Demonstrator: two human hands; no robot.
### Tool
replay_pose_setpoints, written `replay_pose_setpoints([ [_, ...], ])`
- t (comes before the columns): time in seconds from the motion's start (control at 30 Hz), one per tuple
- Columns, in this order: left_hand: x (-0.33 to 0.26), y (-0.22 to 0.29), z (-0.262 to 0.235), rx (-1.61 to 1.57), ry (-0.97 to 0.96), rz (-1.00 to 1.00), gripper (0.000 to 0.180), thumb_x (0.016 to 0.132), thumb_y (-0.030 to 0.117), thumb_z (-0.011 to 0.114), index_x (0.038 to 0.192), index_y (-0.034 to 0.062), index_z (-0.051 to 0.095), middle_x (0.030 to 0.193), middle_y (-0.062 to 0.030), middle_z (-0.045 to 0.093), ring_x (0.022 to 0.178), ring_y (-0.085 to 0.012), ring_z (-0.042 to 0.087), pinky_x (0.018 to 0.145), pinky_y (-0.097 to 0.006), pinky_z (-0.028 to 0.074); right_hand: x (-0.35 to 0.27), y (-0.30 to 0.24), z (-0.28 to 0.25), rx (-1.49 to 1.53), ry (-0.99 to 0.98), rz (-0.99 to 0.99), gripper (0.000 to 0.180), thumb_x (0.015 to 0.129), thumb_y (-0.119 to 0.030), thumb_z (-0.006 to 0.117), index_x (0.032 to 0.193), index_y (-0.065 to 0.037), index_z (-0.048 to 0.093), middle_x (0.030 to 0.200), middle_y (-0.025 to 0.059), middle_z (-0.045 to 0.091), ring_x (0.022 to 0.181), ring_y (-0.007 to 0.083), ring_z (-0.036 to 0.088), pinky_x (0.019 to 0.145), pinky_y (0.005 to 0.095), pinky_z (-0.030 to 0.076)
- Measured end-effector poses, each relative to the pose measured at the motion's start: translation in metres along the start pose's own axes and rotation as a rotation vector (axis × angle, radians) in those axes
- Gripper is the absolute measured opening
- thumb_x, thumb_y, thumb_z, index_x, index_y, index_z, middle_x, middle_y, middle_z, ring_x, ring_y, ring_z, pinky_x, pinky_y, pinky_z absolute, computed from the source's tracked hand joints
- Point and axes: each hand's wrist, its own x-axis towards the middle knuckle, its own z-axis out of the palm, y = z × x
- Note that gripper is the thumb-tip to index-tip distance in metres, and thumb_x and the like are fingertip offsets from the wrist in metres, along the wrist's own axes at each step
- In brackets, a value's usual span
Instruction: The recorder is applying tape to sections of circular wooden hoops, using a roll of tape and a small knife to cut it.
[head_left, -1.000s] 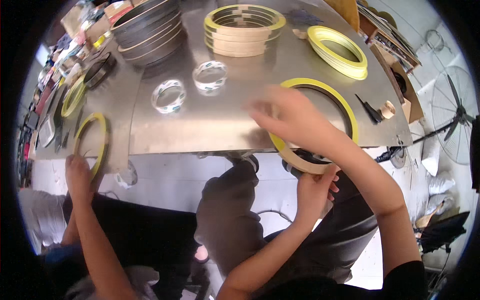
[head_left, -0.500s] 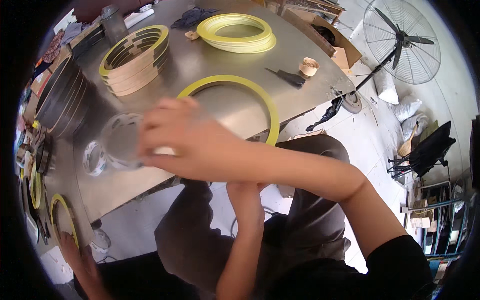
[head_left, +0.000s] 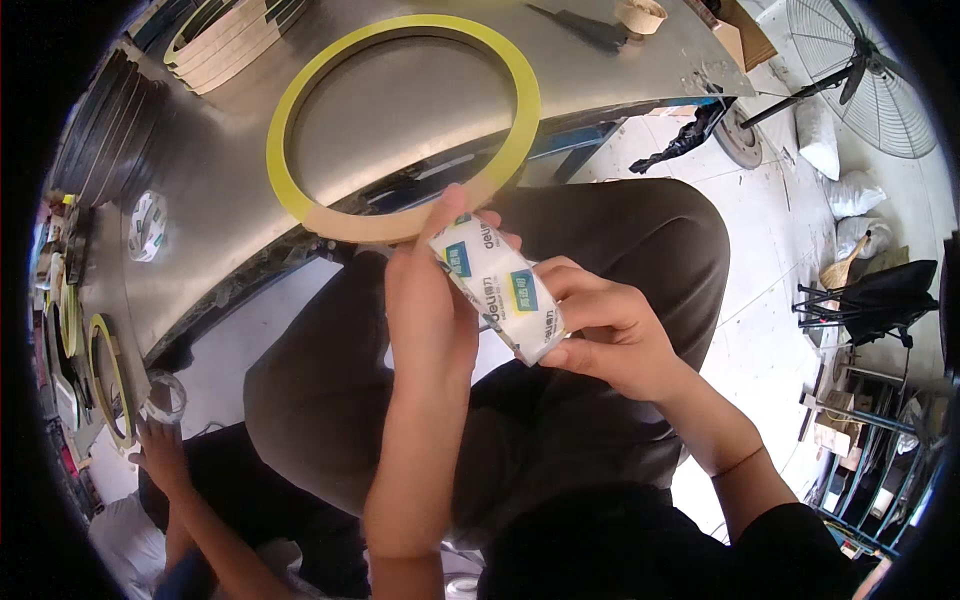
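Note:
A large flat yellow ring [head_left: 530, 110] overhangs the near edge of the metal table, its near end, a tan stretch, close to my lap. My left hand [head_left: 430, 300] is closed on that near end, its thumb on top; some of its fingers are hidden behind a roll of clear tape [head_left: 500, 285]. The roll has a printed white core and is tilted beside the ring's near end. My right hand [head_left: 620, 330] grips the roll at its lower right, fingers and thumb pinching its edge.
Another roll of tape [head_left: 148, 227] lies on the table [head_left: 220, 200] at the left. Stacked rings [head_left: 230, 50] stand farther back, near a dark-bladed tool [head_left: 580, 28]. At lower left, a co-worker's hand [head_left: 165, 455] is beside a yellow-edged ring [head_left: 105, 380]. A fan [head_left: 865, 70] stands at right.
My right hand has come back from over the table's left side and now holds a tape roll above my lap. The view has shifted, bringing the ring's near end into sight.

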Motion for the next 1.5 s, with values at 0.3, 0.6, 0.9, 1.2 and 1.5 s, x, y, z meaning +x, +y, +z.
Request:
replay_pose_setpoints([
  [0.3, 0.000, 0.000, -0.004, 0.050, -0.025, 0.079, 0.029, 0.093, 0.027, 0.072, 0.107, 0.0016, 0.066, 0.087, -0.0066, 0.067, 0.074, -0.0144, 0.064, 0.065, -0.027, 0.049, -0.008, -0.017, -0.004, 0.251, 0.042, 0.282, 0.022, 0.102, -0.023, 0.059, 0.109, -0.003, 0.060, 0.098, 0.0042, 0.059, 0.095, 0.0122, 0.056, 0.085, 0.0292, 0.047],
  [0.6, 0.002, -0.005, 0.001, 0.158, 0.045, 0.103, 0.028, 0.093, 0.031, 0.072, 0.102, 0.0058, 0.066, 0.082, -0.0006, 0.062, 0.064, -0.0043, 0.053, 0.049, -0.019, 0.032, 0.011, -0.016, -0.002, 0.301, 0.041, 0.415, 0.026, 0.104, -0.029, 0.055, 0.099, -0.004, 0.061, 0.078, -0.0008, 0.058, 0.074, 0.0065, 0.055, 0.067, 0.0222, 0.043],
  [0.9, 0.002, -0.006, 0.001, 0.183, 0.078, 0.150, 0.028, 0.091, 0.031, 0.073, 0.103, 0.0077, 0.064, 0.081, 0.0022, 0.061, 0.062, -0.0018, 0.050, 0.046, -0.018, 0.026, 0.014, -0.013, 0.004, 0.333, 0.085, 0.517, 0.034, 0.101, -0.033, 0.056, 0.086, -0.004, 0.065, 0.080, 0.0029, 0.061, 0.072, 0.0112, 0.057, 0.076, 0.0246, 0.042],
  [1.2, -0.003, -0.004, 0.011, 0.204, 0.167, 0.163, 0.020, 0.094, 0.026, 0.070, 0.096, 0.0079, 0.063, 0.078, 0.0020, 0.060, 0.060, -0.0035, 0.048, 0.048, -0.019, 0.028, 0.052, -0.024, -0.003, -0.043, -0.039, 0.616, 0.050, 0.096, -0.043, 0.059, 0.066, -0.003, 0.062, 0.058, 0.0021, 0.057, 0.054, 0.0104, 0.054, 0.053, 0.0269, 0.042],
  [1.5, 0.006, -0.005, -0.001, 0.160, 0.057, 0.158, 0.021, 0.093, 0.024, 0.071, 0.094, 0.0036, 0.064, 0.073, -0.0014, 0.058, 0.052, -0.0049, 0.043, 0.048, -0.021, 0.030, 0.038, -0.024, 0.024, -0.533, -0.006, 0.334, 0.034, 0.098, -0.028, 0.064, 0.084, 0.003, 0.065, 0.064, 0.0057, 0.054, 0.065, 0.0117, 0.050, 0.061, 0.0317, 0.040],
])
